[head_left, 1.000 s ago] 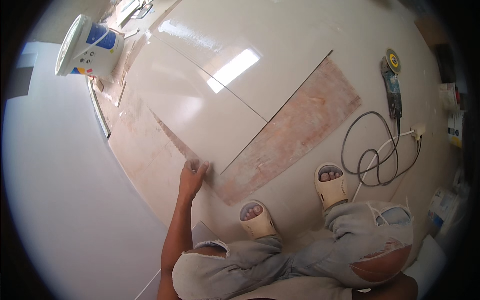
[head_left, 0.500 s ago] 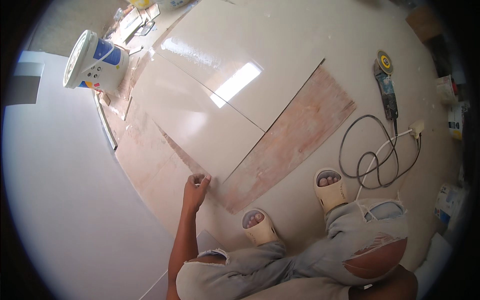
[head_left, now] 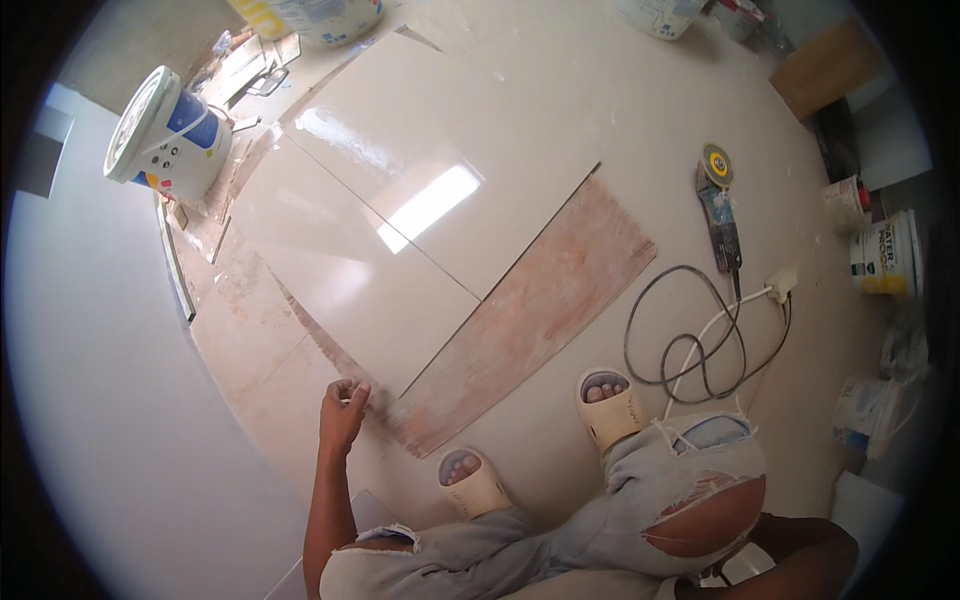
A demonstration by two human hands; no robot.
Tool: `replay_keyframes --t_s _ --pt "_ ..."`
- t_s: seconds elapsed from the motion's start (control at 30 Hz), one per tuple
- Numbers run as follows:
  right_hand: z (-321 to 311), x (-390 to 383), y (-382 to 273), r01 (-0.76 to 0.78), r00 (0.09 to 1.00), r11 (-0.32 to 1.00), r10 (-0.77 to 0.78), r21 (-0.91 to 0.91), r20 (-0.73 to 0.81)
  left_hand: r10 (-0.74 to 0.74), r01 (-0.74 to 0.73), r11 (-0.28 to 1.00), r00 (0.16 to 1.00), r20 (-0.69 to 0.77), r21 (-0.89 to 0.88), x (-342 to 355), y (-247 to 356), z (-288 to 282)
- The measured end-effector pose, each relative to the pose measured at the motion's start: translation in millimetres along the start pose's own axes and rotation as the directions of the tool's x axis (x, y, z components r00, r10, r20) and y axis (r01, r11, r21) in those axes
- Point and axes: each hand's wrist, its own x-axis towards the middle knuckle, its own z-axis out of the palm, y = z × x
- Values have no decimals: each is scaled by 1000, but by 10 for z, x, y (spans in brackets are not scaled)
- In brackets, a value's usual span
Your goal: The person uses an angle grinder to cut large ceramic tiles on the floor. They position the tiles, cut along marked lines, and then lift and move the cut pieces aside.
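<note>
My left hand (head_left: pixel 344 412) is closed, thumb against curled fingers, above the floor by the near-left corner of the laid tiles. A small pale bit seems to show in the pinch, too small to name. Beside it lies a glossy cream tile (head_left: pixel 350 290), and a thin dark gap parts its right edge from a reddish, dusty bare strip (head_left: pixel 540 320). Another glossy tile (head_left: pixel 440 130) adjoins it farther off, reflecting a bright window. At the lower right my right arm (head_left: pixel 815 550) bends behind my torn-jeans knee, which hides that hand's fingers.
An angle grinder (head_left: pixel 718 215) with a yellow-centred disc lies at right, its black cable looped near a white socket block (head_left: pixel 781 284). A lidded white bucket (head_left: pixel 175 140) stands at left by a pale panel (head_left: pixel 110 390). Several tubs, including a white-yellow one (head_left: pixel 885 255), line the right side.
The view has turned, so the floor things sit farther left and lower, and more of the right side shows. My left hand stays closed near the tile corner. More of my right arm shows.
</note>
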Motion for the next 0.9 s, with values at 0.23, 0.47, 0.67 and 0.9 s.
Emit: replay_keyframes --t_s 0.23,0.47,0.67,0.9 --pt "-85 41 29 1 1000 1000 -1 -17 -4 -40 39 999 999 -35 -13 -52 -94 8" --pt "-103 55 48 12 1000 1000 -12 -23 3 -50 50 998 999 7 30 -94 -2 -11" --pt "-83 32 63 11 1000 1000 -11 -18 14 -69 68 995 998 10 70 -111 43 -65" --pt "-52 40 65 8 1000 1000 -7 -14 29 -87 87 995 996 6 47 -106 17 -39"
